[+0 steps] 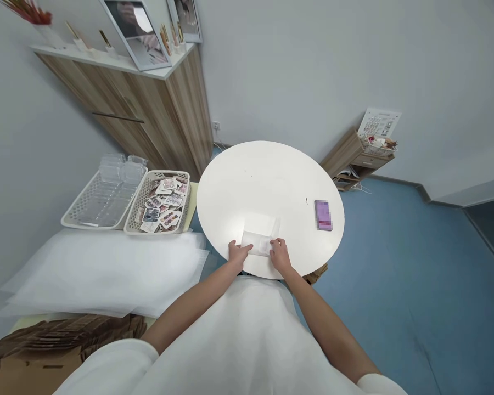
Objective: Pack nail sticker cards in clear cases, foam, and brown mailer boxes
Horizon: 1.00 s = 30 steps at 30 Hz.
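A thin white wrapping sheet (255,241), partly folded over, lies near the front edge of the round white table (267,170). My left hand (237,254) grips its left side, the thumb lying on top. At the right end, my right hand (280,255) has its fingers curled onto the sheet. Something faint shows under the folded layer, but I cannot make out what. To the right on the tabletop is a purple box (323,215), its face blurred. A small dark item (307,201) lies beside it.
On the left stand a white basket of small printed packs (188,189) and a basket of transparent plastic cases (76,215). Large white sheets (102,274) are stacked in front, above brown cardboard (45,362). A wooden cabinet (181,109) and a low shelf unit (346,151) stand behind.
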Tool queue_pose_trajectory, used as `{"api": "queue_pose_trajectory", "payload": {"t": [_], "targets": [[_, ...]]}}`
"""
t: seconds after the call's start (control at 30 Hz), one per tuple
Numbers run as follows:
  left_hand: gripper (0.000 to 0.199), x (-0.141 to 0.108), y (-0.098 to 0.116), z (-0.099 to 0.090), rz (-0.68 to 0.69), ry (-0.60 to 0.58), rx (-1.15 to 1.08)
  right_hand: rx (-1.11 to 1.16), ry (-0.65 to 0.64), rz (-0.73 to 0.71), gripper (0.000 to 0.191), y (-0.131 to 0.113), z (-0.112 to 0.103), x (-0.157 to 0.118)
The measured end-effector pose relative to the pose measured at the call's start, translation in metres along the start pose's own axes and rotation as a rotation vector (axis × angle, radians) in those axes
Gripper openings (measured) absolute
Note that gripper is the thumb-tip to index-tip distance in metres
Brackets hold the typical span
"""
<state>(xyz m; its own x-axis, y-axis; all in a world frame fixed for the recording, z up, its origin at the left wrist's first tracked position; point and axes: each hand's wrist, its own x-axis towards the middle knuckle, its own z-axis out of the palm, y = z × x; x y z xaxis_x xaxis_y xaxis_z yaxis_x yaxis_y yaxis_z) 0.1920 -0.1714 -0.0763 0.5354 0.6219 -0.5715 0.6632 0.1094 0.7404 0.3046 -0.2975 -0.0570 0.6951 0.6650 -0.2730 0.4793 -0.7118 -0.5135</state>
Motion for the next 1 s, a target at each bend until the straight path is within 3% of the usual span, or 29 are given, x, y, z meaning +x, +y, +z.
{"api": "queue_pose_trajectory", "payload": {"t": [0.17,0.23,0.33,0.43,0.53,0.6,0.77,0.87,1.0], "targets": [[0.041,0.009,0.010,-0.015,-0.038,-0.075,0.124,0.003,0.021,-0.029,0.039,0.000,0.003,-0.002],[0.039,0.009,0.013,-0.020,-0.034,-0.043,0.166,0.008,0.031,-0.028,0.039,0.000,0.005,-0.003],[0.048,0.006,0.017,-0.022,-0.021,0.017,0.194,0.042,0.038,-0.021,0.040,0.000,0.007,-0.004],[0.065,0.000,0.018,-0.019,0.007,-0.025,0.081,0.085,0.047,-0.005,0.041,0.000,0.008,-0.004],[0.082,-0.005,0.019,-0.016,-0.059,-0.033,-0.029,0.112,0.052,-0.002,0.043,0.000,0.008,-0.004],[0.083,-0.007,0.020,-0.016,-0.108,-0.052,-0.094,0.122,0.053,-0.001,0.043,0.001,0.007,-0.004],[0.033,-0.006,0.022,-0.018,-0.067,-0.229,-0.181,0.129,0.066,-0.012,0.042,0.004,0.007,-0.005],[0.013,-0.006,0.022,-0.014,0.065,-0.127,-0.095,0.118,0.099,-0.033,0.041,0.005,0.008,-0.006],[0.007,-0.006,0.029,-0.002,0.272,-0.020,0.077,0.109,0.077,-0.055,0.040,0.007,0.008,-0.004]]}}
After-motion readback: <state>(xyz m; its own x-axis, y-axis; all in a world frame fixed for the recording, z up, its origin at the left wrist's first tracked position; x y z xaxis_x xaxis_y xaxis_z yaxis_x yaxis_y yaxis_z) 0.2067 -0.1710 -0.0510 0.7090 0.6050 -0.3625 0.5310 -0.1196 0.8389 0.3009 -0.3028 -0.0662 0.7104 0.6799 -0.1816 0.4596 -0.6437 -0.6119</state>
